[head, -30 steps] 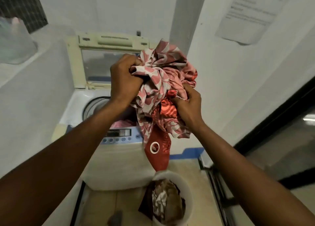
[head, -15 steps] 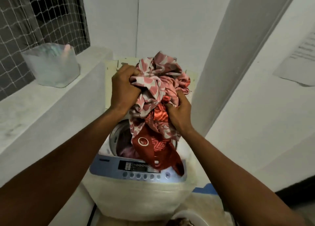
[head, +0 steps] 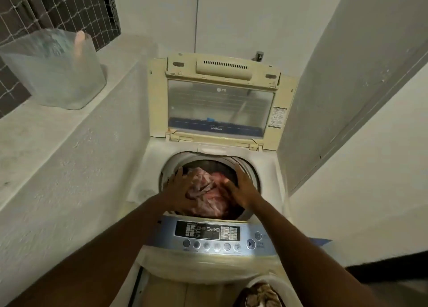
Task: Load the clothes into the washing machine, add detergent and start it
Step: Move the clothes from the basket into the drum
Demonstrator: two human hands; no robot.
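Observation:
The top-loading washing machine stands in front of me with its lid raised against the back wall. A bundle of pink, red and white patterned clothes lies inside the round drum. My left hand rests flat on the left side of the bundle, fingers spread. My right hand lies on the right side of the bundle by the drum's rim, fingers also apart. Neither hand grips the cloth. The blue-grey control panel with its buttons sits below my wrists.
A white bucket with more clothes stands on the floor at the bottom right. A clear plastic container sits on the concrete ledge to the left, below a netted window. Walls close in on both sides of the machine.
The bundle, held up above the machine by both hands, has gone down into the drum. Both hands have let go of it and now lie spread on top.

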